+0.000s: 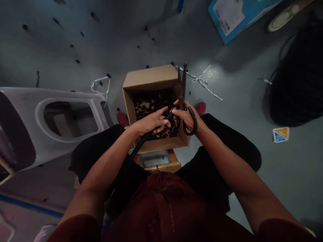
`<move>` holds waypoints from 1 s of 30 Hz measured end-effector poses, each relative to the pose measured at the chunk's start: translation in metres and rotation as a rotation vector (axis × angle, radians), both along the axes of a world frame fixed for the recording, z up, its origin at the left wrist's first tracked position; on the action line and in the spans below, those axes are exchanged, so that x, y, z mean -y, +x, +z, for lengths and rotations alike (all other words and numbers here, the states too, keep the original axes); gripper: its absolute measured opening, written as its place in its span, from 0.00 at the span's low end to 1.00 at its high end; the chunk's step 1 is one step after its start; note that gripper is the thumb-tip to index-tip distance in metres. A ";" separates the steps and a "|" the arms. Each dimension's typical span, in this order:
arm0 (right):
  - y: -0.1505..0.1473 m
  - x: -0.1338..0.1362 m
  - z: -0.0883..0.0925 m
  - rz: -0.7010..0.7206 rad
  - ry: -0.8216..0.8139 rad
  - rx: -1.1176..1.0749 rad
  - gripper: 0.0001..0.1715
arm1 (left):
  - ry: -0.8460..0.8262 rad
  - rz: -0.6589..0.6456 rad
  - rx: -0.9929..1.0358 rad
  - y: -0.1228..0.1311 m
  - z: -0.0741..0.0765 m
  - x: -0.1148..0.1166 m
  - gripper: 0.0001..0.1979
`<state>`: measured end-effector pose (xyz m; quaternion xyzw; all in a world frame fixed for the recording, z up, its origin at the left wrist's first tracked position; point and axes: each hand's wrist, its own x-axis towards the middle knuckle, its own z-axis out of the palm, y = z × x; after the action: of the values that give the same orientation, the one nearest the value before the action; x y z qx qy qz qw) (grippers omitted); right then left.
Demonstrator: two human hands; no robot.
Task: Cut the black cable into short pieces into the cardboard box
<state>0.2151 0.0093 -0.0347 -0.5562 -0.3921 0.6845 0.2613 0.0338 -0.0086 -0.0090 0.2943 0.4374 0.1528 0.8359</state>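
Over an open cardboard box (148, 76), my left hand (151, 121) is closed around a long black strip (137, 148), which may be cord or tubing. The strip trails back past my left wrist toward my lap. My right hand (185, 116) holds scissors (181, 89) with black handles, blades pointing away from me and slightly apart. Its thumb and fingertips also meet the strip's front end, close to my left fingertips. Inside the box lie many short black pieces (146, 104), partly hidden by my hands.
A grey plastic stool (63, 97) lies on its side at left. White string (202, 80) and scattered black bits (77, 61) dot the floor. A large black bundle (297, 77) stands at right, with a blue package (227, 20) farther off. A wooden stool (164, 167) shows beneath me.
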 end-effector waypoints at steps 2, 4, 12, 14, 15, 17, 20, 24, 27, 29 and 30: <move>0.002 -0.001 -0.002 -0.005 0.025 0.041 0.22 | 0.002 -0.006 -0.025 0.003 -0.001 0.001 0.37; 0.005 -0.004 -0.007 -0.037 0.049 0.075 0.22 | 0.007 -0.031 -0.040 0.005 -0.002 0.001 0.32; 0.015 -0.009 -0.022 -0.118 0.099 0.131 0.23 | 0.276 -0.075 -0.388 0.004 -0.010 0.002 0.23; 0.014 -0.008 -0.021 -0.084 0.093 0.141 0.22 | 0.382 -0.114 -0.459 0.002 -0.015 0.003 0.20; 0.013 -0.007 -0.021 -0.078 0.095 0.137 0.22 | 0.421 -0.131 -0.481 0.001 -0.017 0.002 0.20; 0.012 -0.006 -0.020 -0.080 0.099 0.127 0.22 | 0.478 -0.151 -0.512 -0.001 -0.020 0.001 0.18; 0.011 -0.004 -0.019 -0.087 0.085 0.135 0.21 | 0.529 -0.144 -0.537 -0.007 -0.019 -0.004 0.17; 0.009 0.000 -0.018 -0.042 0.094 0.175 0.21 | 0.546 -0.036 -0.525 -0.019 -0.014 -0.014 0.18; 0.007 0.006 -0.020 0.047 0.092 0.232 0.22 | 0.520 0.033 -0.504 -0.028 -0.012 -0.020 0.18; 0.006 0.011 -0.026 0.129 0.084 0.263 0.23 | 0.497 0.075 -0.485 -0.032 -0.012 -0.021 0.18; 0.006 0.013 -0.030 0.172 0.087 0.278 0.23 | 0.491 0.097 -0.475 -0.034 -0.012 -0.022 0.19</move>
<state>0.2214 -0.0038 -0.0646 -0.5980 -0.4999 0.6034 0.1686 -0.0001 0.0134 -0.0212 0.4930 0.5835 0.2202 0.6066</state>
